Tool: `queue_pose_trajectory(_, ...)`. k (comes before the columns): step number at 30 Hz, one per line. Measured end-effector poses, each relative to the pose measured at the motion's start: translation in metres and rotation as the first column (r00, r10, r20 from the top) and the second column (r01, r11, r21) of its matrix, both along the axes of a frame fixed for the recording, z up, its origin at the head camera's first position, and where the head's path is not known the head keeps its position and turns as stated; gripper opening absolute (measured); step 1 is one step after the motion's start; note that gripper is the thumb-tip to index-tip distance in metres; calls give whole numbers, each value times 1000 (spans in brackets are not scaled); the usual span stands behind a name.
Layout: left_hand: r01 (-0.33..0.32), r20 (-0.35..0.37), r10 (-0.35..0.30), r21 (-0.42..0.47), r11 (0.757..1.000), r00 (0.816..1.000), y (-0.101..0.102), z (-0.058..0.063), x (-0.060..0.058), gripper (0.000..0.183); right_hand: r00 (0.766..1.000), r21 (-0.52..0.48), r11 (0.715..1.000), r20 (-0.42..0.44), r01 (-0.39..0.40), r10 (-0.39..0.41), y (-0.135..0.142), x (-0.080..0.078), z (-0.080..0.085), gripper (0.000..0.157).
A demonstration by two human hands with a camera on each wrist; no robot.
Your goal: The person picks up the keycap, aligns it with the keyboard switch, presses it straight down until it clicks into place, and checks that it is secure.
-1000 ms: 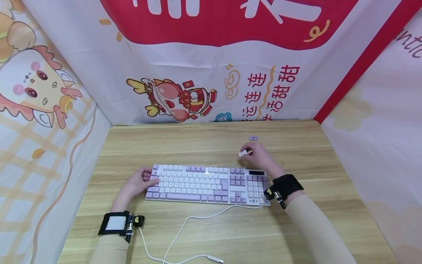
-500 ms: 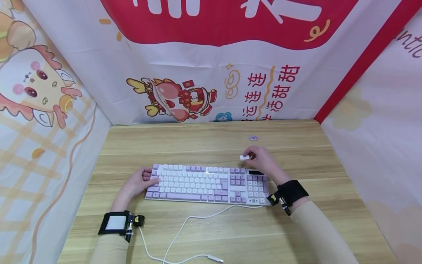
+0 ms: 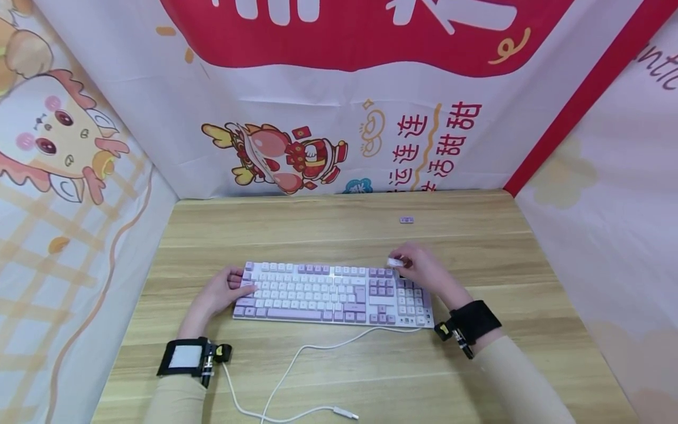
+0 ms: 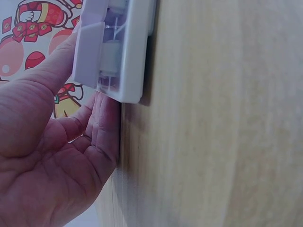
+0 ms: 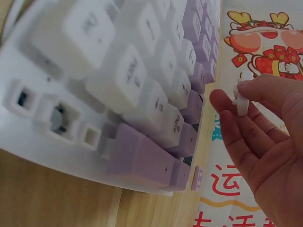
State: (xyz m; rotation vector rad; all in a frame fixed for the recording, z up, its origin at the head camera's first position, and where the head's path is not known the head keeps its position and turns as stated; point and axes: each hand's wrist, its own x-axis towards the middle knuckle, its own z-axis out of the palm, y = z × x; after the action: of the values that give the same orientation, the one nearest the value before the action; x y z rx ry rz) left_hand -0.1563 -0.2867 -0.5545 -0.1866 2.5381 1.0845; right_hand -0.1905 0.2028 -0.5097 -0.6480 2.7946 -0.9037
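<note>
A white and purple keyboard lies on the table. My left hand holds its left end, thumb over the edge keys and fingers low beside the frame, as the left wrist view shows. Above the keyboard's back right edge, my right hand pinches a white keycap between thumb and fingers; it is apart from the keys. In the right wrist view, a bare switch shows in the number pad's front row. A long purple keycap lies on the table behind my right hand.
The keyboard's white cable curves over the table in front and ends in a white USB plug. Printed cloth walls stand at the back and both sides of the wooden table.
My right hand has moved toward the keyboard, bringing the white keycap from the table behind to above the back right edge. The left hand and keyboard have stayed in place.
</note>
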Motion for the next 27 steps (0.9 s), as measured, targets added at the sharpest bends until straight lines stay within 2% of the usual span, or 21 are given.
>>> queue_pose_trajectory(7, -13, 7, 12, 11, 1000, 1000, 0, 0, -1, 75, 998, 39, 997, 2, -69, 69, 3, 20, 4, 23)
queue_pose_trajectory(13, -13, 14, 12, 15, 1000, 1000, 1, -1, -2, 76, 996, 56, 995, -44, -81, 84, 6, 38, 3, 23)
queue_pose_trajectory(16, -11, 15, 10, 16, 1000, 1000, 1, -1, -2, 76, 991, 83, 990, -63, -111, 116, 7, 49, 2, 24)
queue_pose_trajectory(20, -9, 18, 9, 24, 1000, 1000, 1, 1, -1, 75, 986, 129, 980, -54, -150, 158, 10, 61, 1, 24)
queue_pose_trajectory(27, -12, 20, 11, 26, 1000, 1000, 2, 4, 1, 73, 987, 180, 971, 1, -160, 163, 11, 75, 4, 21)
